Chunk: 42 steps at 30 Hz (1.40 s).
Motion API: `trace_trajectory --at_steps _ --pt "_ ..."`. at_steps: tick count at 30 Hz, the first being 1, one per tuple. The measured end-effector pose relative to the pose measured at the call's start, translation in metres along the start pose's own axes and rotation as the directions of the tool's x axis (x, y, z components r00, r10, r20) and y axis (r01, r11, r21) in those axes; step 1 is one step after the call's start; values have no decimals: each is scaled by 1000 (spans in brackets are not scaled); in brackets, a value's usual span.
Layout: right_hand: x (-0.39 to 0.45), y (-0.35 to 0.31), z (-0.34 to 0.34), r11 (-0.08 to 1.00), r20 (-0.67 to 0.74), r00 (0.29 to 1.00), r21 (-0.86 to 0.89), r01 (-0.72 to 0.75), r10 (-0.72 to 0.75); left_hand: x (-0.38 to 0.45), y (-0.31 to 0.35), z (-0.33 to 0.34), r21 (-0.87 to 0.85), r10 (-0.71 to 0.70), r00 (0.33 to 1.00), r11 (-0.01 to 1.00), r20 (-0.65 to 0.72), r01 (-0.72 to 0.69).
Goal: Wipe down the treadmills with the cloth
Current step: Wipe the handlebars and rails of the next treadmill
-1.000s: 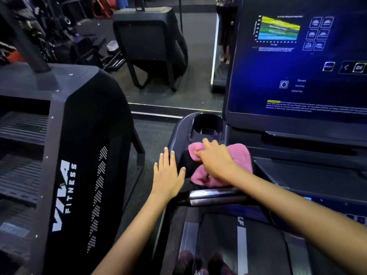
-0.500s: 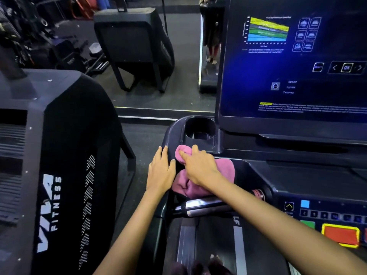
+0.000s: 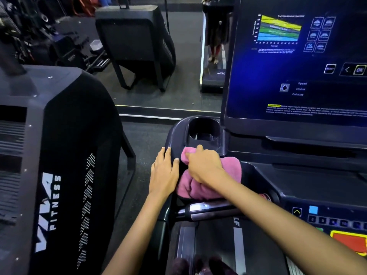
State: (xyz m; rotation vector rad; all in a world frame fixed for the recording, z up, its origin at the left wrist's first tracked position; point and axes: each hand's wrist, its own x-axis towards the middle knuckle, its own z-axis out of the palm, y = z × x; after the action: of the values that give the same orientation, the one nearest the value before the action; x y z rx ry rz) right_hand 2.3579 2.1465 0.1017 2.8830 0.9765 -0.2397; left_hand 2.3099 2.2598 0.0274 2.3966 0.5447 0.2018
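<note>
Head cam: right hand sits on top of the pink cloth, fingers bent down over it and bunching it, so it's grasping the cloth. Cloth is center frame, pressed on the left corner of the treadmill console, just below the cup holder and right above the chrome handlebar. Left hand lies flat w/ fingers straight on the console's left edge, just beside the cloth, holding nothing. Lit screen fills the upper right, blue w/ a colored graph. Buttons incl. a red one at lower right. Big black machine marked VIVA FITNESS takes up the left side. Another dark machine stands at top center, floor betw. them.
</note>
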Motion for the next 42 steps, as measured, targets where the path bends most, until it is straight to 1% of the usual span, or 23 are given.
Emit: trace_trajectory --at_steps 4,10,14,16,20,23,25,26,27,28,30,31,33,35,36,39,42 --pt "-17 15 9 999 14 999 5 -42 41 -1 0 0 -1 -3 1000 1000 -15 3" --pt "-34 33 16 966 67 966 59 -253 249 -2 1 -1 -13 -10 1000 1000 -6 10" --pt "-43 41 16 930 76 935 98 -354 348 -1 -1 0 5 5 1000 1000 2 -5" --pt "-44 43 14 919 72 926 113 -377 371 -1 -1 0 17 12 1000 1000 3 -12" --pt "-37 41 16 937 53 945 127 -326 322 0 0 1 85 19 1000 996 5 -20" --pt "-29 42 17 959 49 978 192 -209 203 8 4 0 167 25 1000 986 -17 -22" --pt "-26 44 16 966 55 988 211 -151 142 21 10 -4 163 6 999 987 -42 1" --pt "-25 46 13 969 40 990 202 -142 137 28 13 -7 160 -4 999 987 -48 12" --pt "-23 47 12 974 -1 990 176 -141 143 35 15 -7 158 -8 999 987 -47 16" --pt "-20 48 9 982 -74 986 130 -139 150 40 16 -6 152 -1 999 988 -42 7" --pt "-10 49 5 990 -199 970 12 -139 139 44 17 0 144 32 999 989 -26 -28" --pt "-3 49 6 989 -233 965 -62 -134 116 44 17 4 149 40 999 988 -21 -36" --pt "15 43 7 962 -250 962 -219 -163 106 44 15 7 147 38 999 988 -19 -35" --pt "30 35 11 942 -211 975 -308 -131 66 45 13 8 110 27 999 994 -26 -24" --pt "37 31 15 944 -184 982 -314 -99 42 46 12 7 89 25 999 996 -31 -22" --pt "53 29 19 960 -194 981 -279 -30 -26 46 11 9 64 34 998 997 -47 -31" --pt "66 28 13 969 -202 978 -248 -11 -41 47 12 10 81 34 997 996 -66 -29"
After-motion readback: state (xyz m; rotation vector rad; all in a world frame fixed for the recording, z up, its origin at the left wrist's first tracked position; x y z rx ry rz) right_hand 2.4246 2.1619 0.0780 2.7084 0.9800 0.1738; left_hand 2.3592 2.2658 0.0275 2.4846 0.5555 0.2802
